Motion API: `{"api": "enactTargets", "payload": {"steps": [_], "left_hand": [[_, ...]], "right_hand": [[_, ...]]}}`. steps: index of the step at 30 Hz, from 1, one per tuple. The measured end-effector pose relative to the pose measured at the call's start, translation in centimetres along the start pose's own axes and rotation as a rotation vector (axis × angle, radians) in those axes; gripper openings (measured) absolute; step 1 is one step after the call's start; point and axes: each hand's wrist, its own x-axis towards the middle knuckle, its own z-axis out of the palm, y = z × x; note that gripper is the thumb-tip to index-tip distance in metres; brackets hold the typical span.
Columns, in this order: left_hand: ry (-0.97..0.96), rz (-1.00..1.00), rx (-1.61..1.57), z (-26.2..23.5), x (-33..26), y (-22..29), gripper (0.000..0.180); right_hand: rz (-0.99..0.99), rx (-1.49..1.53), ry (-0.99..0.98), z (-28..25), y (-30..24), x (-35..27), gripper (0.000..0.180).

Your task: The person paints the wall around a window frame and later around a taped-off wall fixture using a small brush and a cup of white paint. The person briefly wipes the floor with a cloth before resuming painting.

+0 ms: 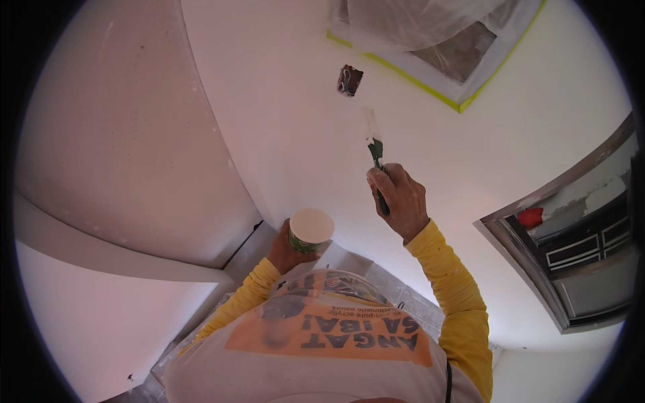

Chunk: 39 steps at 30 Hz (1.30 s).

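Observation:
In my right hand point(399, 196) is a paintbrush point(376, 149) with a dark green handle, its fingers wrapped round the handle. Its pale, paint-coated bristles point up against the white wall point(289, 101), just below a small square electrical box hole point(349, 80) with wires showing. My left hand point(285, 250) grips a paper cup point(311, 227), white inside with a green printed outside, held upright lower down and to the left. What the cup contains is hard to make out, as its inside looks evenly white.
Above right, an opening covered with plastic sheeting point(403, 23) is edged in yellow-green tape point(430, 84). A framed opening point(521, 248) lies at the right, with a red object point(530, 217) inside. A pale panel point(94, 316) stands at the lower left. Covered flooring point(228, 305) shows below.

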Motion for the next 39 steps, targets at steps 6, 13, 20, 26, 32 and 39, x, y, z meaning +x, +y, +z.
{"api": "enactTargets", "payload": {"steps": [6,13,20,26,32,39], "left_hand": [[0.048,-0.069,-0.155,-0.4,-1.8,-1.7,0.105],[0.044,-0.062,-0.201,-2.5,-3.4,-3.4,0.105],[0.103,-0.060,-0.158,-4.9,-4.8,-4.7,0.100],[0.193,-0.024,-0.270,-5.5,-5.7,-5.7,0.098],[0.215,-0.049,-0.289,-5.3,-6.5,-6.3,0.098],[0.239,-0.055,-0.266,-4.9,-6.7,-6.1,0.099]], "right_hand": [[-0.111,-0.283,-0.081,1.6,2.1,8.6,0.032],[0.200,-0.283,0.053,-1.9,1.6,3.5,0.023],[0.480,-0.248,0.226,1.6,-1.7,1.9,0.023],[0.333,-0.202,0.092,9.9,-1.0,13.0,0.021],[0.170,0.035,0.051,14.8,-0.8,18.8,0.018],[0.339,0.197,0.349,10.0,1.1,10.7,0.017]]}}
